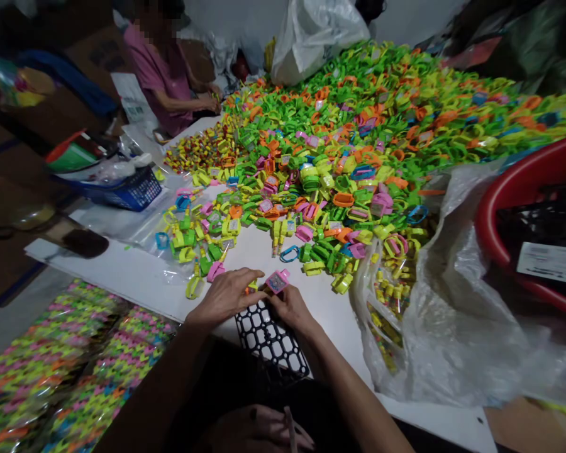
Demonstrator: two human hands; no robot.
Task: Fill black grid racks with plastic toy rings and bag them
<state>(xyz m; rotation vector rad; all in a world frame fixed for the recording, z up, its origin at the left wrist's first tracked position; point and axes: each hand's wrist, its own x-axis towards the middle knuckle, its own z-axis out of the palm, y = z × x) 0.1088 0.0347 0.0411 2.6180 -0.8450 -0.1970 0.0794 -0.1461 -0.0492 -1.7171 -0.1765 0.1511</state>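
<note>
close in, pink toy watch (277, 281) pinched at fingertips of right hand (291, 307), just beyond black grid tray (271, 340); left hand (226, 296) close on its left, fingers curled, grip unclear

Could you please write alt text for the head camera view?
The right hand holds a pink toy watch beside the left hand, over a black grid tray on a white table. Beyond lies a heap of bright watches, with another person at the far end.
</note>
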